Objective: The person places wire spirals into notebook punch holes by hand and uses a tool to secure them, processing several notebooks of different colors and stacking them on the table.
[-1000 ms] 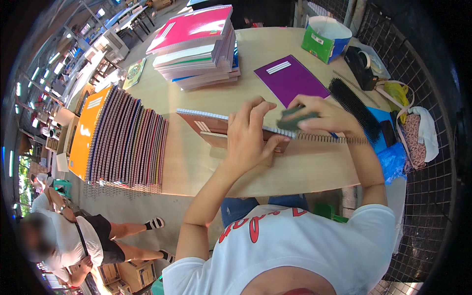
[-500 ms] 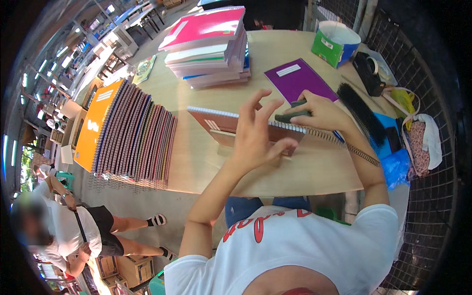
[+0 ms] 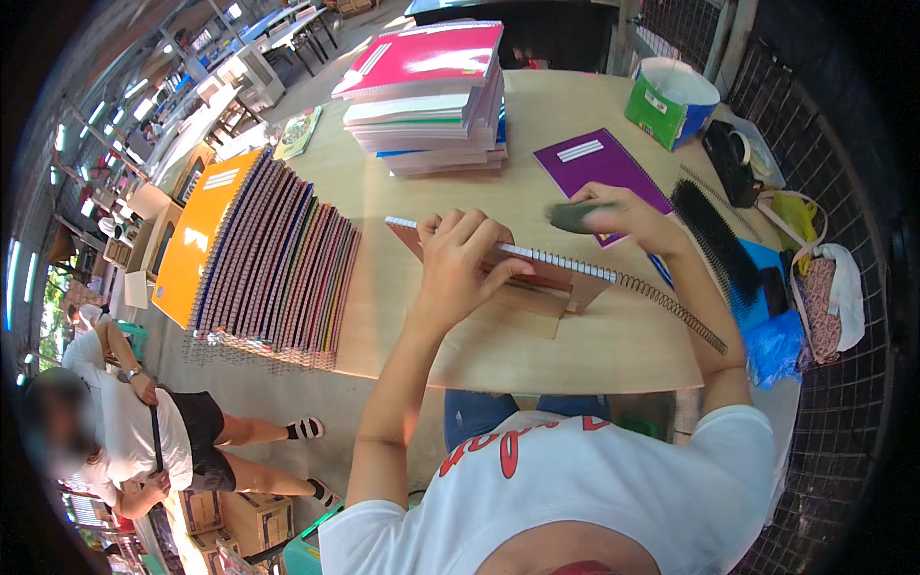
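A brown-covered notebook [image 3: 585, 287] stands tilted on the table, its punched spine edge up. My left hand [image 3: 465, 259] is closed over that edge, fingers on the far side and thumb on the near side. A dark metal spiral coil [image 3: 676, 311] runs along the holes at the right part of the edge and sticks out past the end, above my right forearm. My right hand [image 3: 637, 218] grips a dark green oblong pad [image 3: 580, 217] just beyond the notebook; motion blurs it, and its exact kind is unclear. A small brown block [image 3: 532, 305] sits against the notebook's near side.
Coil-bound notebooks [image 3: 273, 259] stand in a long row at left. A tall stack of unbound books [image 3: 426, 125] is at the back. At right lie a purple notebook [image 3: 599, 172], loose black coils [image 3: 714, 240], a green-blue tub [image 3: 661, 110] and bags [image 3: 774, 350]. A person [image 3: 153, 422] stands at left.
My left hand has come down from a raised, spread pose and closed on the notebook's spine edge. My right hand with the dark green pad has lifted slightly off the edge. The view has shifted slightly.
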Available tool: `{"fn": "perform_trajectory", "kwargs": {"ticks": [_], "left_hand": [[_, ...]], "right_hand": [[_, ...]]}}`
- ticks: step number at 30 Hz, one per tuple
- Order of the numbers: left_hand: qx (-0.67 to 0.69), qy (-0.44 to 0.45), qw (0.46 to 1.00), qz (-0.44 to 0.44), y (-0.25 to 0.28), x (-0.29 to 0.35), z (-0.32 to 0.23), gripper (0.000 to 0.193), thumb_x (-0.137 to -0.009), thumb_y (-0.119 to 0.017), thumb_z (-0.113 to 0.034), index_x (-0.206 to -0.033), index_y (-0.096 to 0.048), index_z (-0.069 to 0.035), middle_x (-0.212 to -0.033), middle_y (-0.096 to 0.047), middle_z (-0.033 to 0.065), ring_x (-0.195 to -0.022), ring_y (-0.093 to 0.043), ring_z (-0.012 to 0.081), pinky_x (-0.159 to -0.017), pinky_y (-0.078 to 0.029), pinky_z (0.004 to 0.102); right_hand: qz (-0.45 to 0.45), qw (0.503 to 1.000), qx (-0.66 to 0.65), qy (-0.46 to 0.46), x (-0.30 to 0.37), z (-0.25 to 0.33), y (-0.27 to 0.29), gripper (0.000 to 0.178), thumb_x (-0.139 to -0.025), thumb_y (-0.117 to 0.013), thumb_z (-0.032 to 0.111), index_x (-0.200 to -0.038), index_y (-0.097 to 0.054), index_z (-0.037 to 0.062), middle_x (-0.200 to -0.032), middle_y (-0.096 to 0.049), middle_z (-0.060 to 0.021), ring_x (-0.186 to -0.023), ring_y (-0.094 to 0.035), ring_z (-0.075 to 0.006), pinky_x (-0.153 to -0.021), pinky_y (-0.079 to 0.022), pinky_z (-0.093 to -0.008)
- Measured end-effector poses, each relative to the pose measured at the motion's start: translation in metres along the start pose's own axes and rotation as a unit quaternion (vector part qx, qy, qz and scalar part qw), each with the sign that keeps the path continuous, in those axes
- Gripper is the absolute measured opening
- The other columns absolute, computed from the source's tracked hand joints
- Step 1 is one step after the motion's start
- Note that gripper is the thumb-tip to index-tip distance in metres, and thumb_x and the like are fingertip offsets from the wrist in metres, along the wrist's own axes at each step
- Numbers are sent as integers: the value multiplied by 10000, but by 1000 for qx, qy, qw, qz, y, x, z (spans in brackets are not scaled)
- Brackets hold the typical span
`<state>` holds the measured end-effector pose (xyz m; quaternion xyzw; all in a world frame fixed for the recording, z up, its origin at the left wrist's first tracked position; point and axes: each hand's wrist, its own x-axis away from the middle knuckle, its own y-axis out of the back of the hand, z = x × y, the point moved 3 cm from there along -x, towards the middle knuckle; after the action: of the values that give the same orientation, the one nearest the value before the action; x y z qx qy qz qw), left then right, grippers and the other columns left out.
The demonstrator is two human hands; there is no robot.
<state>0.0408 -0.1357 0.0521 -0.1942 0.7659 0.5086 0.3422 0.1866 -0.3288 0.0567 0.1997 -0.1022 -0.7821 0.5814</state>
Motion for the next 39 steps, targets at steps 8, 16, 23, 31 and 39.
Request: {"fn": "perform_trajectory", "kwargs": {"ticks": [8, 16, 23, 31, 39], "left_hand": [[13, 25, 999, -20, 4, -3, 0, 938, -577, -869, -436, -1348, -470, -82, -1015, -540, 68, -901, -512, 216, -843, -316, 357], [40, 68, 997, 22, -1, 0, 5, 1020, -615, -861, -445, -1444, -373, -105, -1215, -536, 113, -1066, -530, 263, -910, -315, 421], [54, 117, 946, -296, 11, 40, 65, 820, -564, -910, -401, -1238, -550, -105, -1146, -530, 78, -1042, -529, 227, -884, -385, 412], [341, 229, 885, -219, -16, 40, 75, 756, -562, -959, -255, -1083, -444, -68, -976, -464, 20, -801, -539, 125, -691, -466, 254], [317, 227, 893, -225, -13, 40, 75, 820, -548, -970, -259, -1119, -411, -76, -929, -480, 10, -779, -544, 116, -685, -478, 246]], "right_hand": [[-37, 951, -308, 4, -15, -5, 2, 423, -858, -628, 453, -1176, -715, 188, -1072, -644, -205, -957, -630, -321, -781, -494, -397], [-2, 966, -259, -9, -24, -7, -22, 693, -840, -619, 515, -1243, -585, -47, -1202, -612, -165, -1096, -596, -248, -923, -466, -371], [-60, 969, -239, -17, -34, -9, -12, 506, -934, -524, 451, -1197, -677, 47, -1099, -617, -175, -1015, -608, -295, -888, -464, -383], [24, 961, -273, 49, -41, -1, -22, 568, -922, -550, 432, -1281, -607, -5, -1108, -649, -200, -1033, -626, -265, -920, -477, -330], [40, 952, 304, -25, -73, -30, -23, 488, -890, -606, 390, -1101, -689, -42, -1087, -672, -130, -971, -629, -208, -806, -489, -329]]}}
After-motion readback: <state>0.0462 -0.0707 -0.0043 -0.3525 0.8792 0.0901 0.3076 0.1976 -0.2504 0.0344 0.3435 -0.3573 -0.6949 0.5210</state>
